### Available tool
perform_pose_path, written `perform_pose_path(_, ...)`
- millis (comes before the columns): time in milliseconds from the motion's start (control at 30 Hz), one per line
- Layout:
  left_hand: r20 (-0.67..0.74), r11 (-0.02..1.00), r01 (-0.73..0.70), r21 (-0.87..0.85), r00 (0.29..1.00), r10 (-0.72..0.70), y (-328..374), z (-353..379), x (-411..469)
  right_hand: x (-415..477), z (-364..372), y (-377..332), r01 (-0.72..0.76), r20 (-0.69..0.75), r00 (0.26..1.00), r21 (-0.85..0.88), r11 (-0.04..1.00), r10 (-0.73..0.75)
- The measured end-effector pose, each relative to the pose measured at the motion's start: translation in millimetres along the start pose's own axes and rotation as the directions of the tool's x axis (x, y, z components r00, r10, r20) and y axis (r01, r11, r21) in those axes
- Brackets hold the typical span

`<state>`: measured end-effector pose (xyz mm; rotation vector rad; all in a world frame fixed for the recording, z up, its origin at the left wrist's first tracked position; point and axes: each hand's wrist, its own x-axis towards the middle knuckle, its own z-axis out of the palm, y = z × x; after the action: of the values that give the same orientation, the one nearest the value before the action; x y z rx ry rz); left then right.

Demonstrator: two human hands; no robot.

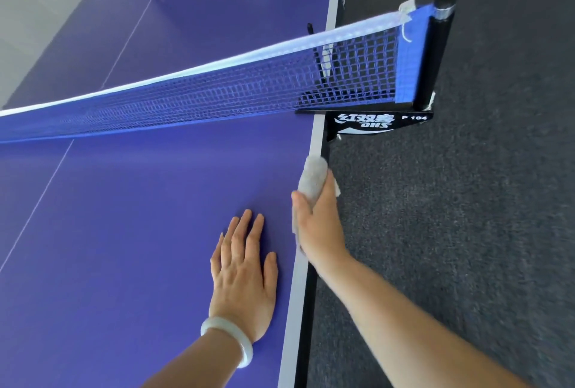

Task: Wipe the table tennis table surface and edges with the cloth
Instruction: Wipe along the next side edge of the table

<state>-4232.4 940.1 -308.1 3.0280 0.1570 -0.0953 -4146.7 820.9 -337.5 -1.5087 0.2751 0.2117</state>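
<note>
Gripping cloth [312, 176] w/ right hand [317, 226] on table [124, 232] edge.

The black net clamp [373, 126] at the edge of the counter [155, 232] carries the white brand "红双喜" with "DHS" under it, and beside them "P 104".

Left hand [241, 275] flat on worktop [124, 232]; right hand [317, 226] with cloth [314, 177] on its right edge; net [217, 89] behind.

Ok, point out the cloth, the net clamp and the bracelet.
cloth [312, 176]: head view, its bunched front end.
net clamp [364, 122]: head view, its logo plate.
bracelet [224, 325]: head view, top of the band.
</note>
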Motion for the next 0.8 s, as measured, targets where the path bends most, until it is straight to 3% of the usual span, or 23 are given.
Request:
perform_pose_path(133,0.005,1.0,0.0,0.007,1.0,0.0,-1.5,0.3,0.3,81.0,-6.4,-27.4,-0.063,-0.004,0.998,0.106,0.992,0.064)
perform_pose_path(267,-0.004,1.0,-0.003,-0.001,1.0,0.003,0.3,-0.1,-1.2,42.9,-5.0,-10.4,-0.025,-0.029,0.999,0.108,0.994,0.028)
perform_pose_path(367,-0.004,1.0,-0.008,-0.002,1.0,0.008,-0.2,-0.3,-0.3,5.4,-3.4,9.1,-0.001,0.061,0.998,0.062,0.998,-0.003)
perform_pose_path(467,0.0,1.0,-0.008,0.008,1.0,0.008,0.7,-1.0,1.3,42.7,-6.0,-5.9,0.023,0.002,1.0,0.025,0.999,-0.023)
perform_pose_path(600,0.006,1.0,-0.002,0.007,1.0,0.002,-0.1,-2.4,1.3,102.8,-9.5,-36.3,-0.108,-0.01,0.994,0.042,0.993,0.108)
perform_pose_path(800,0.013,1.0,-0.003,0.013,1.0,0.002,3.2,-5.0,-0.8,7.9,-1.3,-2.8,-0.066,0.006,0.998,0.019,0.998,0.066)
